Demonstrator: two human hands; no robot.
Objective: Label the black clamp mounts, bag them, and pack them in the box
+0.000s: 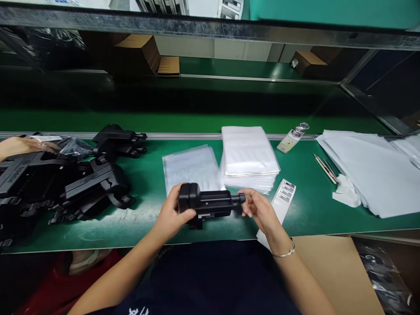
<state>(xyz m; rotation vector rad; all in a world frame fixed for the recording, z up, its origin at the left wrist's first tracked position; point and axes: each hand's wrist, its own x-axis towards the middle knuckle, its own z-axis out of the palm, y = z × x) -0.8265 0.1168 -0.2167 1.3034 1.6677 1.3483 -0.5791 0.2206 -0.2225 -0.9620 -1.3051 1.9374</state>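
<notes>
In the head view, a black folded device [215, 203], tripod-like with a rounded block at one end and a small knob at the other, is held level above the front of the bench. My left hand [173, 214] wraps round its rounded end, thumb on the near side. The fingers of my right hand [259, 210] close on the small knob at the other end. Just behind the device lie clear plastic bags [192, 168] and a thick stack of white bags [251, 153]. A strip of printed labels [282, 197] rests beside my right hand, partly under the wrist.
Several similar black devices [98, 188] are piled at the left, where another person's hand [24, 146] reaches in. To the right stand a small pump bottle [292, 139], tweezers [324, 168] and white sheets [380, 175]. A metal shelf rail [210, 33] crosses above; a cardboard box [334, 271] sits below the bench edge.
</notes>
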